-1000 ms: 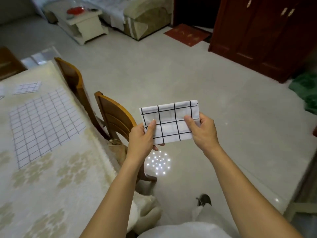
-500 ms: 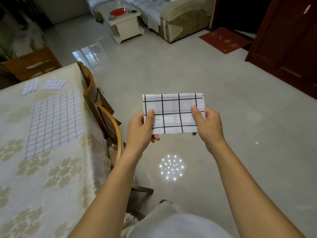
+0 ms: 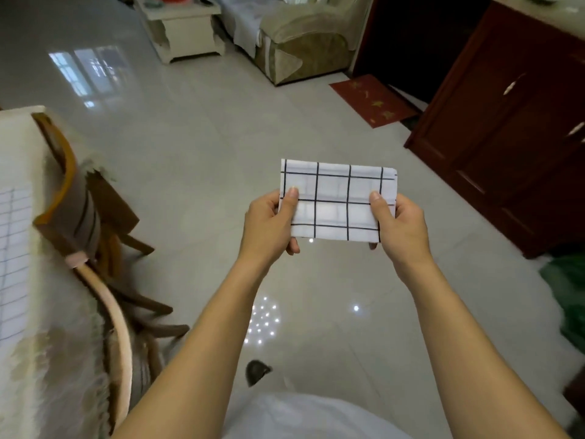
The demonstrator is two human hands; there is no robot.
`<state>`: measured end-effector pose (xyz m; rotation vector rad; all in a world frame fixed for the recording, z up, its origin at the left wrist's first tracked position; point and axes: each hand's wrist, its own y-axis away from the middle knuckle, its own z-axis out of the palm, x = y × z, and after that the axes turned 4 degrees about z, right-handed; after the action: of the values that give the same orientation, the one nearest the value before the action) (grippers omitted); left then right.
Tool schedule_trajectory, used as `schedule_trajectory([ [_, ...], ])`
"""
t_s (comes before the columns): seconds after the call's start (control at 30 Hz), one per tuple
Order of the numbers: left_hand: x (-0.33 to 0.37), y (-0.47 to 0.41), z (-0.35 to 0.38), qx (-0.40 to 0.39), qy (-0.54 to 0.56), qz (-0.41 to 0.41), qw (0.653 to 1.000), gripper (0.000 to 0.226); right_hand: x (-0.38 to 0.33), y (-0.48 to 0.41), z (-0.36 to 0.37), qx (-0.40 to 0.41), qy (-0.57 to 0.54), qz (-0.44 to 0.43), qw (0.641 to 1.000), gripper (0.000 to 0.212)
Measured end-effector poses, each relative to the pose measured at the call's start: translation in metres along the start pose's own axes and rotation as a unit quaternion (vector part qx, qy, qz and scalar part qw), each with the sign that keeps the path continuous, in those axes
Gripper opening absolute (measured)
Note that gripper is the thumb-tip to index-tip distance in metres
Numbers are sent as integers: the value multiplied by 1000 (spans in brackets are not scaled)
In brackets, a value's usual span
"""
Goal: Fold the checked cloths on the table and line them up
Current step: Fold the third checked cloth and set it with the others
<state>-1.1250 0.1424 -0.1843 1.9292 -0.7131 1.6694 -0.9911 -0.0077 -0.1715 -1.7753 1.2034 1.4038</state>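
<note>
In mid-frame, folded cloth (image 3: 338, 201): held in the air above the floor, long axis left-right.
Left hand (image 3: 269, 226): fingers (image 3: 289, 202) pinch its left end.
Right hand (image 3: 402, 226): fingers (image 3: 377, 205) pinch its right end.
Desk (image 3: 38, 391): far left of frame, on the left hand's side.

Two chairs (image 3: 65, 185) stand tight against the table (image 3: 34, 369) edge, blocking your reach; away from the table, you have open floor (image 3: 205, 147).

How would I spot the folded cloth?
Look over the floor, right of the table. The left hand and right hand hold a folded cloth, white with black lines. The other checked cloth lies flat on the table; this one is held up.
</note>
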Motion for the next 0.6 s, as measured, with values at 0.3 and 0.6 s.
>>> schedule_trajectory([
  [0.3,-5,-116,-79,99,-32,-22,994,45,-41,-126,121,-120,-33,-23,992,31],
  [0.6,-28,-220,-161,278,-93,-44,955,59,-62,-267,288,-317,-50,-100,942,61],
])
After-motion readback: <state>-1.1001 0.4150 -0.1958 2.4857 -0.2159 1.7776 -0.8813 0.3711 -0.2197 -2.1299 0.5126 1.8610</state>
